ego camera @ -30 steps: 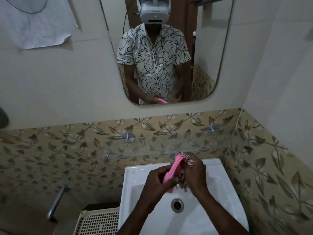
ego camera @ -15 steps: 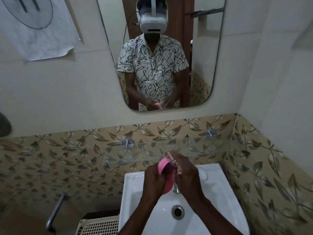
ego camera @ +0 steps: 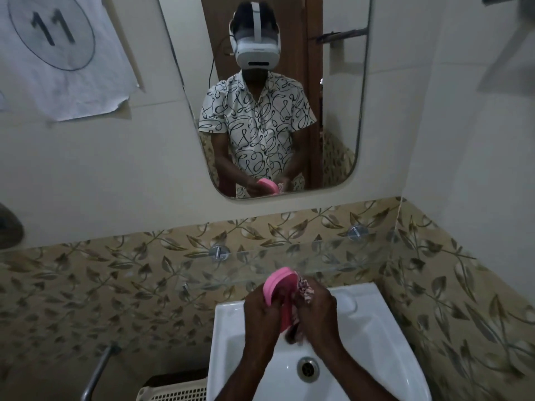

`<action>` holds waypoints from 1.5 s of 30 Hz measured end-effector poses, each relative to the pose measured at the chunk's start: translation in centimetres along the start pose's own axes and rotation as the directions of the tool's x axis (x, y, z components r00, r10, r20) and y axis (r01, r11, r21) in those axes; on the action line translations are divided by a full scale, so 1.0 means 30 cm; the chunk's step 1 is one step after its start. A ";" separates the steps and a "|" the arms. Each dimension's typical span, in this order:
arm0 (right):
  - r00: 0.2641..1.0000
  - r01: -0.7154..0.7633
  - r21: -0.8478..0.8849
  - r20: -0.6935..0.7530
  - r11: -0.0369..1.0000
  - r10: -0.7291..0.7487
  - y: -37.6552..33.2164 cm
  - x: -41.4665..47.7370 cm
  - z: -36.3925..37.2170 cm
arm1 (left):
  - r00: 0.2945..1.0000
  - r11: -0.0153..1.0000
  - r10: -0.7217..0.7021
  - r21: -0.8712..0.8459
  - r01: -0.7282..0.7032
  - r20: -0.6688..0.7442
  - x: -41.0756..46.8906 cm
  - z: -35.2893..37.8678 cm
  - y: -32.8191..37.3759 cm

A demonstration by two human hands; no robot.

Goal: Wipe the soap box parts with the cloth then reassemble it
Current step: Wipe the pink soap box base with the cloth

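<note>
Over the white sink (ego camera: 385, 337), my left hand (ego camera: 260, 316) grips a pink soap box part (ego camera: 279, 287), held on edge with its rim pointing up. My right hand (ego camera: 317, 311) presses a patterned pink-and-white cloth (ego camera: 304, 289) against the part's right side. Most of the cloth is bunched inside my right hand, and the lower end of the pink part is hidden between my hands. The mirror (ego camera: 341, 111) reflects both hands with the pink part and the cloth.
A glass shelf (ego camera: 333, 256) on metal brackets runs along the leaf-patterned tiles just behind my hands. The sink drain (ego camera: 308, 369) lies below them. A cream perforated basket (ego camera: 173, 393) and a metal pipe (ego camera: 98, 371) stand at lower left. A paper marked 11 (ego camera: 58, 53) hangs upper left.
The view has tilted upward. My hands have turned the pink part a little, and the cloth, covered by my right hand half a second ago, shows again at its right edge.
</note>
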State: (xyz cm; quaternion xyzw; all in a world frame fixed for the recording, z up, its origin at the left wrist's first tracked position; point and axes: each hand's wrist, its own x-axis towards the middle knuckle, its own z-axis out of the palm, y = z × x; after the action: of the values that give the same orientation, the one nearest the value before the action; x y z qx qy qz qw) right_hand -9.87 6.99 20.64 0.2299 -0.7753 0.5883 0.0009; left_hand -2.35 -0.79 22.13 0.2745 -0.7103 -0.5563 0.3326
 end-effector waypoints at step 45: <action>0.968 -0.108 0.004 -0.227 0.994 0.106 0.001 -0.070 0.001 | 0.738 0.387 -0.577 -0.678 0.625 0.351 -0.058 -0.016 -0.053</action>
State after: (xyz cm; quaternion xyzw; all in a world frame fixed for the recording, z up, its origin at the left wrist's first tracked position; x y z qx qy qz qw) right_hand -7.98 7.72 20.05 0.1189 -0.7840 0.6065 0.0587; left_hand -0.86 -0.12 20.36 0.3295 -0.2681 -0.8890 0.1708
